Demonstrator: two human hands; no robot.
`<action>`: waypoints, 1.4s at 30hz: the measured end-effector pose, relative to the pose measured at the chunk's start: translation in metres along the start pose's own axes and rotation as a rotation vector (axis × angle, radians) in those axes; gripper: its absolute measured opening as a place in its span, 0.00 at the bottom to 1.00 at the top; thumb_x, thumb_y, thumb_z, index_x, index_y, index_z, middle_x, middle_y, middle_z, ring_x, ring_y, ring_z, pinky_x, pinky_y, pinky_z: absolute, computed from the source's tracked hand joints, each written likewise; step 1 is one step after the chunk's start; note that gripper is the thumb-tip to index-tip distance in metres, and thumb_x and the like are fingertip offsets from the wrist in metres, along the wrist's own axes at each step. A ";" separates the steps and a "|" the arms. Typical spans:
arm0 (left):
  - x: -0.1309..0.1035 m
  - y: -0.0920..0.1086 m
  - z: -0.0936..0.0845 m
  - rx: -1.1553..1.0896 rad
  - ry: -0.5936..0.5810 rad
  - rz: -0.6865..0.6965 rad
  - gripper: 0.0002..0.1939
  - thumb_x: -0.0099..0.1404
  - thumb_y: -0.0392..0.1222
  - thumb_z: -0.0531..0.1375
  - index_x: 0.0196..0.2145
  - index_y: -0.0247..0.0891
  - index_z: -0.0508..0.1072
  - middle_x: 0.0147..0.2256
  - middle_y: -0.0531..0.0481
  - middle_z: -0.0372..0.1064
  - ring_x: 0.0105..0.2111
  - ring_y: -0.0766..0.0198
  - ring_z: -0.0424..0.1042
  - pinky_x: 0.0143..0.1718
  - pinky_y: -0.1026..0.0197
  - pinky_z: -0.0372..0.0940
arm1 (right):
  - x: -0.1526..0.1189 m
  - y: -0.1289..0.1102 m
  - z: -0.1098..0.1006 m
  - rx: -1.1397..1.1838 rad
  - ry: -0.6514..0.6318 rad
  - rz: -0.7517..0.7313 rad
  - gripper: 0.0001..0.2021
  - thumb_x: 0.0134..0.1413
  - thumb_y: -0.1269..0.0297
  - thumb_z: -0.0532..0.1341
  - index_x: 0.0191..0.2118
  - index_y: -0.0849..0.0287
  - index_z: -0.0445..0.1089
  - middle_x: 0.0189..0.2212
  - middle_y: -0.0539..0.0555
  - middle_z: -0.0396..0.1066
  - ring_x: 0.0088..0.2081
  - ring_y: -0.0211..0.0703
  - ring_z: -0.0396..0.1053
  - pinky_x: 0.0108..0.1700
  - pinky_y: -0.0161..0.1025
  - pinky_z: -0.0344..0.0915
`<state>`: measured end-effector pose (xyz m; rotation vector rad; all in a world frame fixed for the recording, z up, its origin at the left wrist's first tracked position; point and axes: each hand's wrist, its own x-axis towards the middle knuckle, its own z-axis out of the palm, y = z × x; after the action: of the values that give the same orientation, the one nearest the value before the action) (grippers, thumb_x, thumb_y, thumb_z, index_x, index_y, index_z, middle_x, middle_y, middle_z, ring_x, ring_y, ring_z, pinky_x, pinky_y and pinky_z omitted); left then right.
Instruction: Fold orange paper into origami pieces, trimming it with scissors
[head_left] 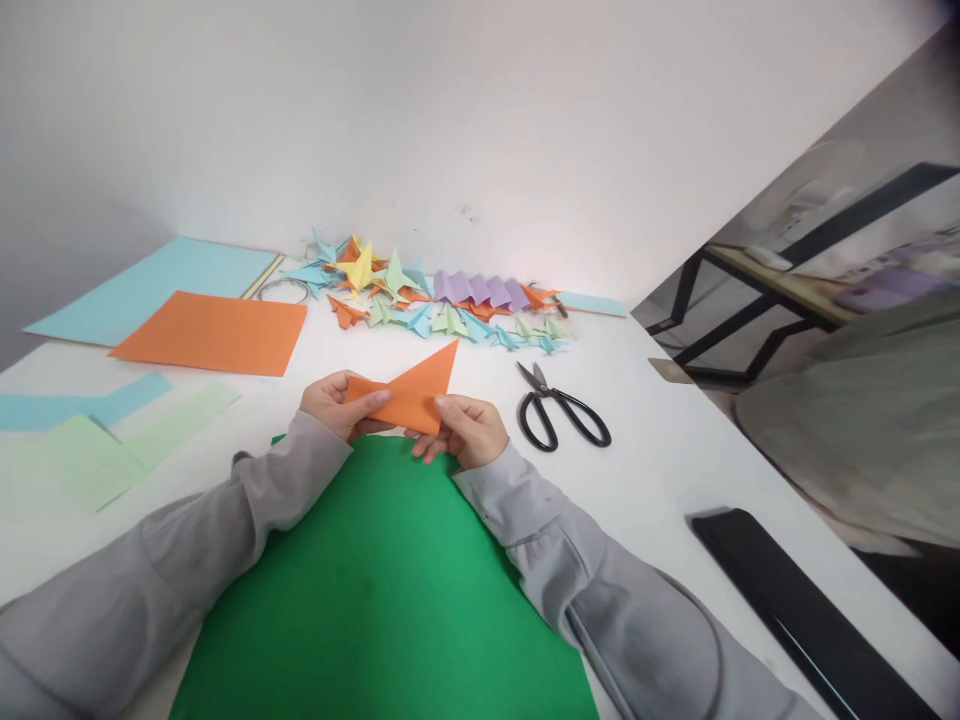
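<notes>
An orange folded paper (415,393) is held up between both hands, with one pointed flap rising at its top right. My left hand (337,405) pinches its left end, thumb lying on the front face. At the right end, my right hand (472,428) grips the paper between thumb and fingers, its lower fingers showing underneath. Below the hands a green sheet (382,580) covers the near part of the table. The fingers behind the paper are partly hidden.
Black-handled scissors (555,405) lie to the right, blades apart. A long black object (802,610) rests at the lower right. Folded paper cranes (360,268) and a purple pleated strip (480,290) line the wall. Orange (214,333), blue (157,285) and green sheets (97,460) lie left.
</notes>
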<state>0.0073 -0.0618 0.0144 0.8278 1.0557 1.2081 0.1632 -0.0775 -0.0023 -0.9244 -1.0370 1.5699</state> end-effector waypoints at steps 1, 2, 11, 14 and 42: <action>0.000 0.000 0.000 -0.003 -0.005 0.000 0.19 0.34 0.41 0.71 0.23 0.31 0.67 0.23 0.52 0.72 0.23 0.63 0.73 0.24 0.60 0.71 | -0.001 0.000 0.002 -0.002 -0.002 -0.014 0.18 0.37 0.51 0.67 0.28 0.64 0.70 0.20 0.52 0.73 0.17 0.37 0.70 0.16 0.30 0.65; -0.001 0.000 0.000 0.011 -0.010 0.011 0.19 0.35 0.41 0.71 0.23 0.32 0.67 0.22 0.52 0.72 0.22 0.63 0.73 0.24 0.61 0.71 | -0.002 0.001 0.004 -0.019 0.011 -0.031 0.18 0.35 0.53 0.68 0.29 0.63 0.70 0.20 0.51 0.73 0.17 0.37 0.70 0.16 0.30 0.65; -0.001 -0.008 -0.002 0.264 -0.060 0.298 0.14 0.40 0.40 0.69 0.19 0.33 0.68 0.17 0.56 0.68 0.17 0.71 0.67 0.18 0.68 0.64 | -0.001 0.010 0.008 -0.109 0.196 -0.096 0.13 0.33 0.59 0.69 0.23 0.65 0.73 0.14 0.50 0.70 0.15 0.37 0.68 0.17 0.33 0.67; -0.002 -0.009 -0.001 0.249 -0.179 0.357 0.14 0.38 0.38 0.70 0.24 0.32 0.73 0.22 0.51 0.73 0.22 0.66 0.71 0.23 0.65 0.69 | 0.001 0.009 0.003 -0.021 0.200 -0.088 0.12 0.32 0.61 0.70 0.23 0.65 0.73 0.16 0.52 0.72 0.16 0.37 0.69 0.17 0.31 0.68; -0.019 -0.003 -0.003 0.574 -0.294 0.812 0.07 0.54 0.36 0.61 0.30 0.35 0.78 0.27 0.46 0.76 0.25 0.64 0.75 0.27 0.69 0.69 | 0.006 -0.003 -0.021 -0.009 -0.160 -0.142 0.09 0.30 0.62 0.71 0.24 0.55 0.76 0.29 0.51 0.75 0.24 0.36 0.70 0.24 0.34 0.68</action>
<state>0.0049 -0.0812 0.0143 1.9497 0.8392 1.3810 0.1823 -0.0674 -0.0072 -0.7239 -1.1965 1.5397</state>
